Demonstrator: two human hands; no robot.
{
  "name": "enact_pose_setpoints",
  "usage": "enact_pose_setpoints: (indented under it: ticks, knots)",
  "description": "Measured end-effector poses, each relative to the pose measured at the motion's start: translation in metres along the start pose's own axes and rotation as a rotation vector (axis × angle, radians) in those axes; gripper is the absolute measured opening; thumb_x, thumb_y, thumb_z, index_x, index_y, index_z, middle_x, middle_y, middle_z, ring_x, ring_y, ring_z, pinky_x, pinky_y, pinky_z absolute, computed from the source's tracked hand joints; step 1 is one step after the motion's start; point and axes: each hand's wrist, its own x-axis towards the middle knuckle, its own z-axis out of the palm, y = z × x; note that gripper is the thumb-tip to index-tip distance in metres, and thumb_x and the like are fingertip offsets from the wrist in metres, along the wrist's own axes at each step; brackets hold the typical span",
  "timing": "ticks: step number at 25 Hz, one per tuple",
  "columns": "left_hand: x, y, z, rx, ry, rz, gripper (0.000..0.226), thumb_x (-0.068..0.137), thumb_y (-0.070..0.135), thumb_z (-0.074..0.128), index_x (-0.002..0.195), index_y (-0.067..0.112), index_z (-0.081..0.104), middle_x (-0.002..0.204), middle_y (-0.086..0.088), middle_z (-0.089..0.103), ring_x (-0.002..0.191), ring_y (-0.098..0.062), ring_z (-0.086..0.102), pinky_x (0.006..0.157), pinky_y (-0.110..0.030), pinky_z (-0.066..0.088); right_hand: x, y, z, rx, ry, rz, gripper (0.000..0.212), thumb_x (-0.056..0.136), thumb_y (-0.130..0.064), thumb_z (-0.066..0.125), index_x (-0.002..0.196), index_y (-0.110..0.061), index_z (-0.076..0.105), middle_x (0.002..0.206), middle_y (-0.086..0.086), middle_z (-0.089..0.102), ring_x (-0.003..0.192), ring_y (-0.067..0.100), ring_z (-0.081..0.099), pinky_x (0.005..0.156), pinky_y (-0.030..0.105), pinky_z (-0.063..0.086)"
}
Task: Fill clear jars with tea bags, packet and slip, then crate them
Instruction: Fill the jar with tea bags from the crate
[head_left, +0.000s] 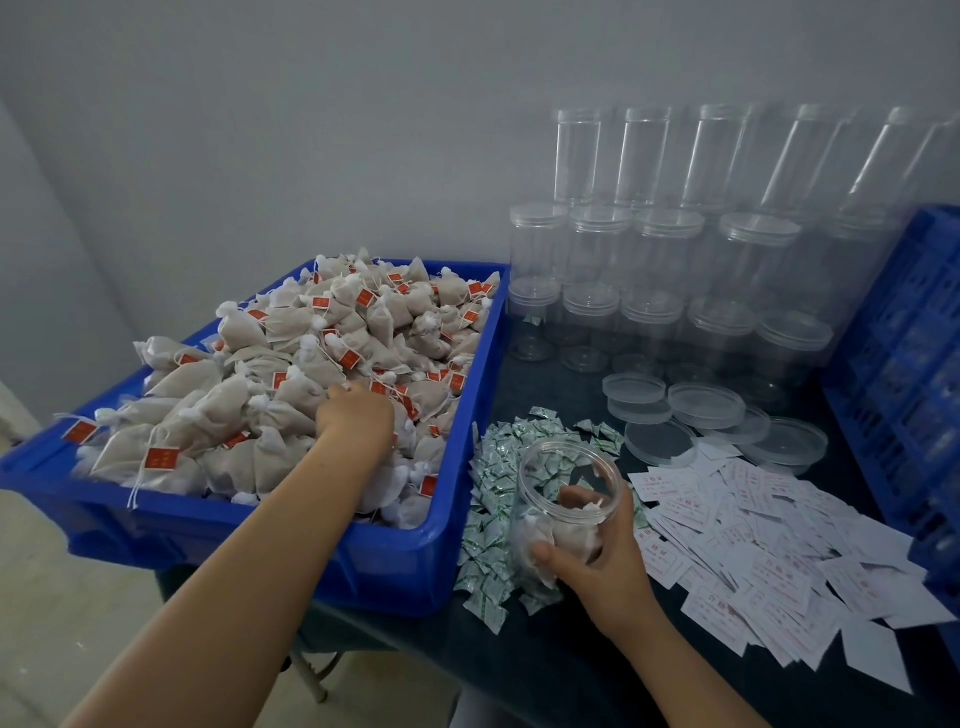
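Forearms are reaching in from the bottom edge, left one crossing the near wall of the blue bin (363, 566). Left hand (356, 415) is lying knuckles-up on the heap of tea bags (291, 364), fingers dug in among them; whether they are pinching a bag cannot be told from here. Strings and red tags are lying tangled across the heap, so a lift is likely dragging extra bags along or spilling one over the bin rim. Moving right, green-printed packets (491, 525) are lying scattered just beside the bin. Right hand (597, 551) is gripping the open jar (563, 509) above them, thumb and fingers wrapped round its lower wall, mouth tilted toward the bin, a few bags already inside. Tilt is risking contents sliding out if it steepens. Paper slips (769, 545) are lying fanned loose to the right, easy to sweep off with a wrist. Loose lids (706, 405) and stacked empty jars (654, 249) are standing behind; blue crate (904, 364) is waiting at far right.
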Motion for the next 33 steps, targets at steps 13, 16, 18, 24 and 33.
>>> enact_pose_setpoints:
  ticks: [13, 16, 18, 24, 33]
  knots:
    - [-0.002, -0.013, -0.004, -0.821, 0.317, 0.126, 0.018, 0.083, 0.030, 0.066, 0.074, 0.019, 0.054, 0.073, 0.002, 0.057, 0.064, -0.009, 0.050, 0.052, -0.023, 0.033, 0.000, -0.003, 0.000, -0.020, 0.002, -0.013, 0.091, 0.058, -0.040, 0.086, 0.122, -0.075, 0.032, 0.127, 0.000, 0.051, 0.104, -0.006, 0.062, 0.069, 0.011, 0.054]
    - [-0.009, -0.021, -0.020, -0.901, 0.353, 0.175, 0.019, 0.077, 0.030, 0.073, 0.078, 0.022, 0.057, 0.076, 0.007, 0.058, 0.066, -0.006, 0.054, 0.053, -0.018, 0.032, 0.001, -0.003, 0.000, -0.044, 0.006, -0.007, 0.092, 0.059, -0.042, 0.086, 0.123, -0.076, 0.028, 0.126, -0.003, 0.052, 0.106, -0.007, 0.060, 0.072, 0.010, 0.053]
    - [-0.017, -0.022, -0.036, -0.876, 0.373, 0.216, 0.019, 0.078, 0.031, 0.073, 0.086, 0.027, 0.056, 0.077, 0.012, 0.057, 0.065, -0.002, 0.055, 0.053, -0.015, 0.032, 0.001, -0.003, 0.000, -0.046, 0.007, 0.002, 0.093, 0.057, -0.049, 0.085, 0.125, -0.075, 0.028, 0.127, -0.006, 0.052, 0.107, -0.006, 0.059, 0.074, 0.011, 0.052]
    - [-0.033, -0.016, -0.091, -0.757, 0.389, 0.328, 0.019, 0.082, 0.031, 0.069, 0.091, 0.014, 0.067, 0.083, -0.002, 0.064, 0.071, -0.014, 0.058, 0.059, -0.018, 0.041, 0.000, 0.000, -0.001, -0.061, 0.000, 0.036, 0.105, 0.055, -0.055, 0.084, 0.140, -0.058, 0.023, 0.128, -0.013, 0.052, 0.116, 0.004, 0.058, 0.080, 0.015, 0.052]
    - [-0.077, 0.033, -0.120, -0.844, 0.376, 0.634, 0.016, 0.078, 0.038, 0.070, 0.090, 0.029, 0.064, 0.080, 0.017, 0.059, 0.072, 0.002, 0.056, 0.061, -0.010, 0.039, 0.000, 0.000, -0.001, -0.055, -0.009, 0.064, 0.113, 0.051, -0.069, 0.085, 0.143, -0.054, 0.021, 0.130, -0.011, 0.052, 0.118, 0.011, 0.059, 0.089, 0.033, 0.057]
